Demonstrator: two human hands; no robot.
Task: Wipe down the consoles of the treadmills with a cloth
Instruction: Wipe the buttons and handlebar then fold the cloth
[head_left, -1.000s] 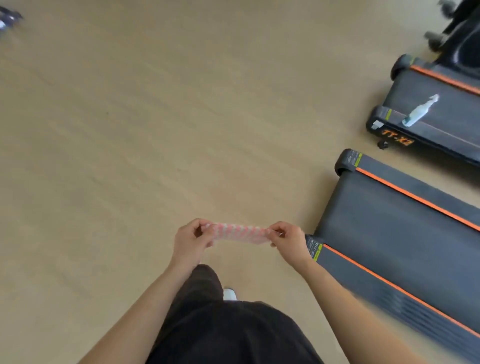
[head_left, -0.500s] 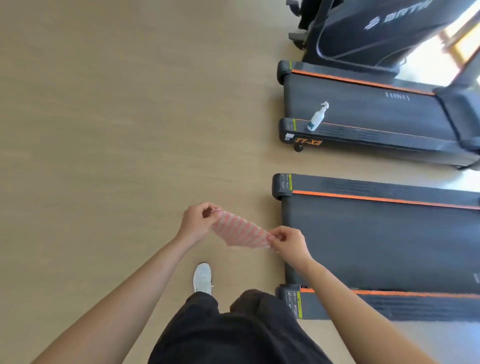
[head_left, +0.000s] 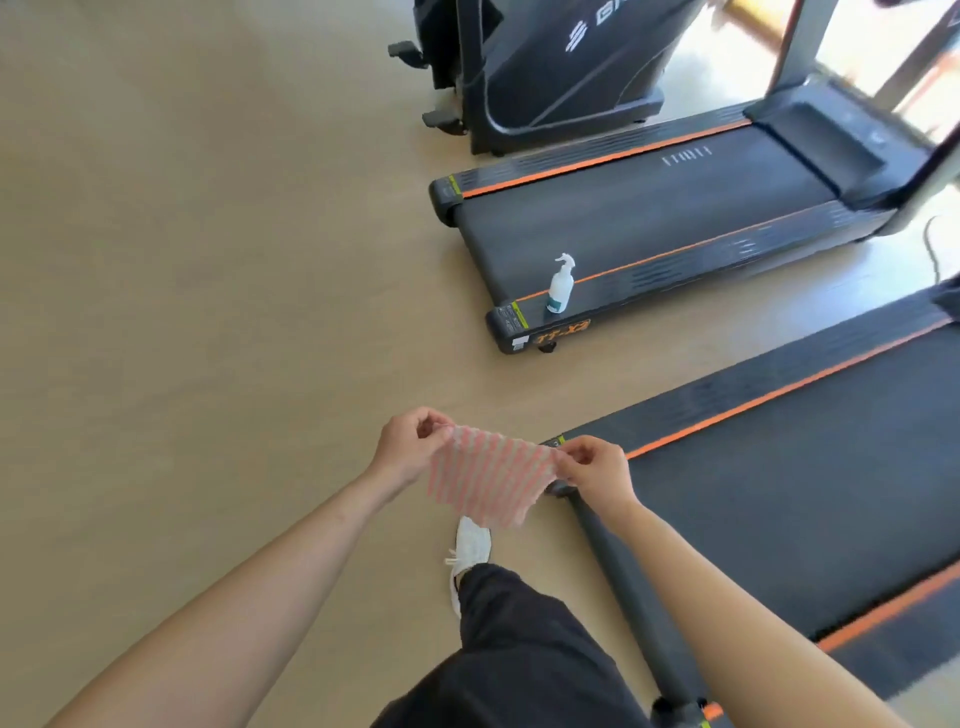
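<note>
A pink-and-white striped cloth hangs spread between my two hands above the floor. My left hand pinches its left top corner and my right hand pinches the right top corner. The near treadmill lies just right of my hands, its rear end under my right hand. A second treadmill lies farther off, and its uprights rise at the top right. No console shows clearly. A white spray bottle stands on the far treadmill's near side rail.
A black exercise machine stands behind the far treadmill. Bare wooden floor spreads over the left half. My white shoe and dark trouser leg are below the cloth. A cable lies on the floor at the right edge.
The view has swung right and up, bringing both treadmills further into view. The cloth, first stretched into a narrow band, now hangs opened out wider between my hands.
</note>
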